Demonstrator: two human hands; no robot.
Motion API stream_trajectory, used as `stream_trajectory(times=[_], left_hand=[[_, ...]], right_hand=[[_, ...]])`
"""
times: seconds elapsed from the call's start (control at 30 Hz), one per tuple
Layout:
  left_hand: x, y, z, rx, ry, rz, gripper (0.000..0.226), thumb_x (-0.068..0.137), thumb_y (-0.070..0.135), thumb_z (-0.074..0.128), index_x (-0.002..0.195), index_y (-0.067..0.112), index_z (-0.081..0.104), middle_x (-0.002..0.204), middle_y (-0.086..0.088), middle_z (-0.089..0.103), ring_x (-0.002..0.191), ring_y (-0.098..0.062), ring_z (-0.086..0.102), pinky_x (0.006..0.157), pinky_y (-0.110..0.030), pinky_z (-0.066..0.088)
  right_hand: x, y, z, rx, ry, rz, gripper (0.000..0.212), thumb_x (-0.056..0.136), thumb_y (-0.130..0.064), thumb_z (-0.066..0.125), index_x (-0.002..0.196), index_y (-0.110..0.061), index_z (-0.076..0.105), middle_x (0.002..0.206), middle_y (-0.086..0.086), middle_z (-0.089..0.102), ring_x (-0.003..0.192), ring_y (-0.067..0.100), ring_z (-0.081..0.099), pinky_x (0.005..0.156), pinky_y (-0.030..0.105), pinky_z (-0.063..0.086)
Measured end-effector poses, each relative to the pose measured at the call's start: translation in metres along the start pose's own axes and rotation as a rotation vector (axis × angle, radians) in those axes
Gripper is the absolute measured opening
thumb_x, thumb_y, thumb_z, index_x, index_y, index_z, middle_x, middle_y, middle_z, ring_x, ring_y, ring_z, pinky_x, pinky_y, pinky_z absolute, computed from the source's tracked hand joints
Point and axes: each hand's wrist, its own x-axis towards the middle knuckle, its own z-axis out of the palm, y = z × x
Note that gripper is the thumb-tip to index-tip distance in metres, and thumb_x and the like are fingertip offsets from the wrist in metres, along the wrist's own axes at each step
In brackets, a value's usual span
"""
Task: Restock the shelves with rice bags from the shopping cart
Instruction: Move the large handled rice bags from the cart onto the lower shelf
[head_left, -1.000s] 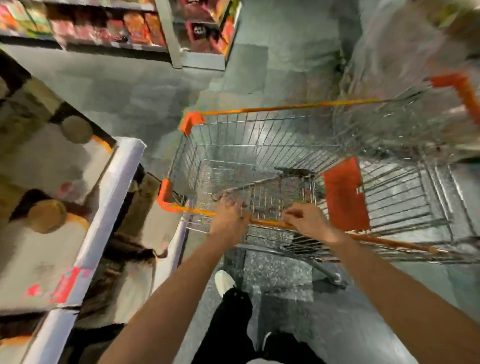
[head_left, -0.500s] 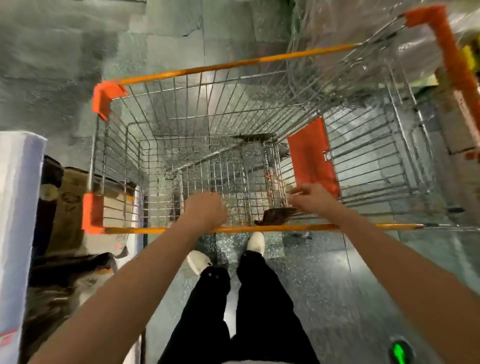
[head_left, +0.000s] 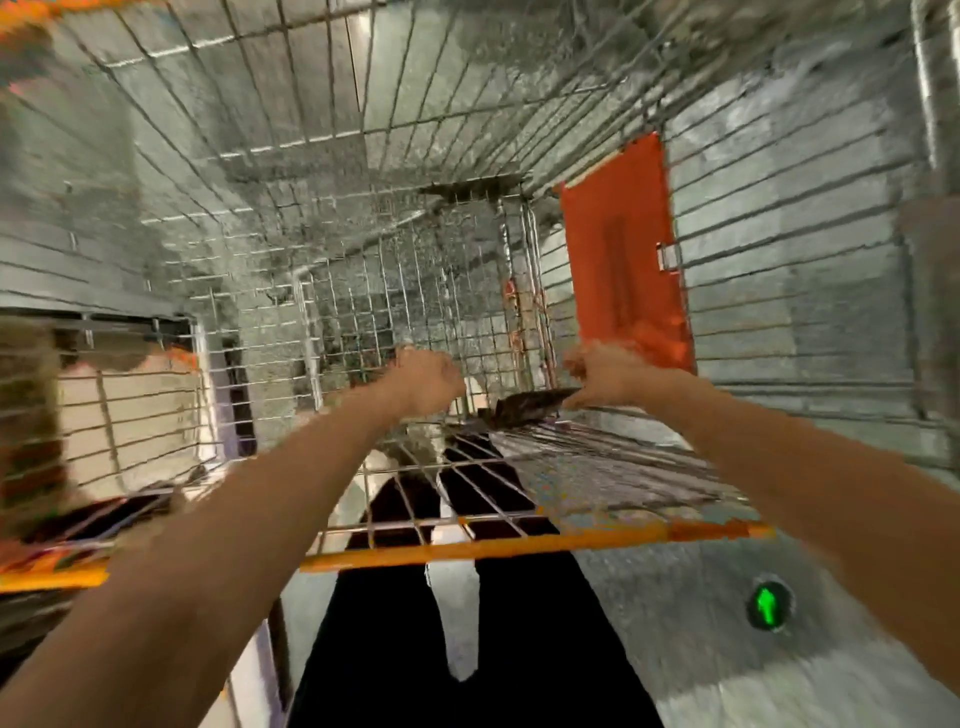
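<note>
Both hands (head_left: 426, 382) in cart (head_left: 467, 553), fingers (head_left: 448, 375) apparently curled

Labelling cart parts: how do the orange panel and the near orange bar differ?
The orange panel is a broad flat sheet set against one side of the cart; the orange bar is a thin strip along its near rim. The panel is redder, the bar yellower. Both are cart parts.
</note>
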Motion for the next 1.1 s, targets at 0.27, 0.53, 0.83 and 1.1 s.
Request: stream_trajectory(times=[0.27,0.53,0.83,1.1], left_hand=[[0.03,-0.015,0.015,-0.175,-0.02,-0.112,0.027,0.102,0.021,0.051,0.118,0.001,0.06,0.099,-0.003,0.056,0.085,-0.017,0.054,0.056,-0.016,0.043],[0.012,-0.011,-0.007,-0.434,-0.048,-0.137,0.091,0.08,0.019,0.081,0.153,0.014,0.027,0.157,-0.006,0.034,0.142,-0.026,0.036,0.118,-0.048,0.03],[-0.096,0.023,-0.101,-0.652,0.251,0.055,0.062,0.075,0.003,0.082,0.131,0.008,0.054,0.108,0.006,0.067,0.098,-0.005,0.067,0.093,-0.03,0.056],[-0.231,0.018,-0.146,-0.819,0.995,0.05,0.031,0.087,0.028,0.074,0.112,0.011,0.067,0.101,-0.001,0.076,0.091,-0.01,0.073,0.084,-0.03,0.057]], right_hand=[[0.06,0.014,0.039,-0.093,-0.06,-0.043,0.027,0.094,-0.011,0.052,0.119,-0.014,0.062,0.117,0.009,0.058,0.108,0.029,0.054,0.087,0.029,0.047],[0.047,-0.019,0.012,0.18,-0.053,-0.18,0.009,0.1,-0.023,0.054,0.098,-0.018,0.061,0.091,0.003,0.063,0.068,0.01,0.052,0.054,0.018,0.038],[-0.015,-0.141,-0.116,0.377,-0.013,-0.426,0.022,0.096,-0.027,0.061,0.105,-0.007,0.063,0.08,0.005,0.062,0.074,0.023,0.061,0.061,0.029,0.049],[-0.092,-0.255,-0.161,0.661,0.139,-0.69,0.05,0.086,-0.02,0.073,0.129,-0.011,0.049,0.106,0.007,0.064,0.084,0.019,0.065,0.063,0.025,0.056]])
